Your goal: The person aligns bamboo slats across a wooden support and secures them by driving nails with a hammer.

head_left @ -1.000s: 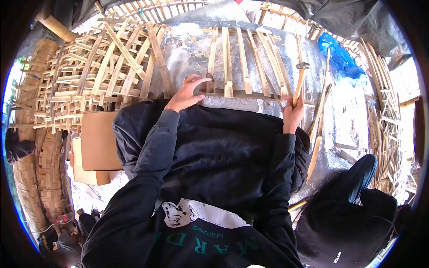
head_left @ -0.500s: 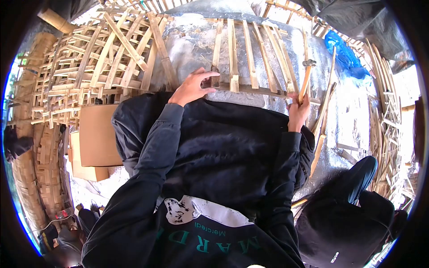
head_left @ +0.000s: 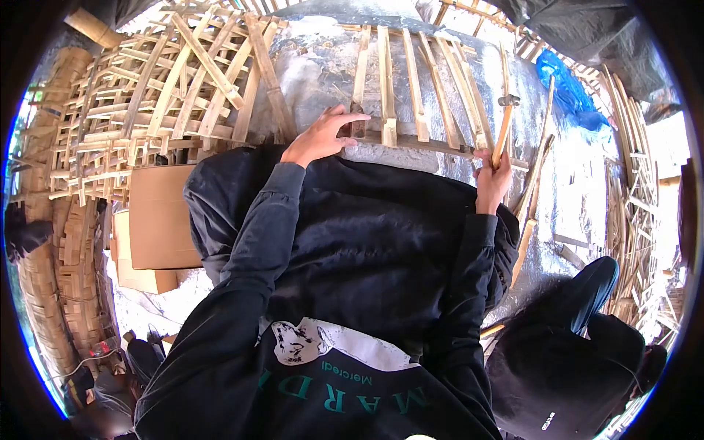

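In the head view, my right hand [head_left: 493, 182] is closed round the wooden handle of a hammer [head_left: 502, 132], its metal head pointing up and away from me. The fingertips of that hand are close to the right part of a bamboo crosspiece [head_left: 422, 145]. My left hand [head_left: 323, 138] is at the crosspiece's left end, with thumb and fingers apart around the near end of a bamboo slat [head_left: 360, 81]. Whether the fingertips touch the wood I cannot tell. Several more slats, such as one slat [head_left: 386, 81], lie side by side, running away from me across the crosspiece.
A woven bamboo lattice [head_left: 169, 88] is at the left, with cardboard boxes [head_left: 163, 220] below it. Another person [head_left: 565, 367] in dark clothes sits at the lower right. Blue plastic [head_left: 568, 88] and bundled bamboo strips [head_left: 627, 191] are at the right.
My left hand's fingers have spread slightly and shifted a little to the right. The right hand keeps the hammer with hardly any movement. The view has tilted slightly.
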`<state>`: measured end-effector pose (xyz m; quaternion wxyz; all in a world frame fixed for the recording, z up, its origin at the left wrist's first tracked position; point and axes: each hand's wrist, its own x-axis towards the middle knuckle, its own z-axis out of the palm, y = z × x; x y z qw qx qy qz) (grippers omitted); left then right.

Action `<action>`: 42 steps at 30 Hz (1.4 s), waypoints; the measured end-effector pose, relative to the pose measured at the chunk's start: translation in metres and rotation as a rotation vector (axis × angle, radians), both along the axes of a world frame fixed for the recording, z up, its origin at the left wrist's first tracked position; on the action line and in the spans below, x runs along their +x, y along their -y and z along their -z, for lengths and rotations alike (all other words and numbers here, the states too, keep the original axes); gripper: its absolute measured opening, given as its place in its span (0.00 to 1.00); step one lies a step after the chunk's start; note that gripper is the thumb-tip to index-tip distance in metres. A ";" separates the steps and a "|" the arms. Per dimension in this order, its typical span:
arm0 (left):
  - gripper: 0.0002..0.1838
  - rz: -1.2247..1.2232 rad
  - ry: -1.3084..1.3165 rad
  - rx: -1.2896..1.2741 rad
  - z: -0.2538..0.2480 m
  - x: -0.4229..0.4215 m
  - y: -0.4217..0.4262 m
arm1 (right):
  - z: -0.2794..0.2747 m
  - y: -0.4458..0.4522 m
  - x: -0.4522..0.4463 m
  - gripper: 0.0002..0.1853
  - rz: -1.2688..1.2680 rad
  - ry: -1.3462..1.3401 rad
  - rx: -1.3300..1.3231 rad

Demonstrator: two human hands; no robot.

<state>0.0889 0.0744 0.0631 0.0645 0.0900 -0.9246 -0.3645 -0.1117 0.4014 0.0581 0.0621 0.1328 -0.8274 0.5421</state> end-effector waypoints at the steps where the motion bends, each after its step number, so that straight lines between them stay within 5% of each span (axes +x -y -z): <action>1: 0.36 -0.002 -0.003 0.000 -0.001 0.000 0.000 | -0.001 0.000 0.000 0.07 0.001 0.003 0.011; 20: 0.38 -0.090 0.006 0.107 -0.008 -0.003 0.000 | -0.005 0.004 0.005 0.03 -0.022 -0.063 0.092; 42: 0.39 -0.081 -0.017 0.200 0.000 -0.003 0.007 | -0.007 0.006 0.006 0.11 -0.051 -0.037 0.098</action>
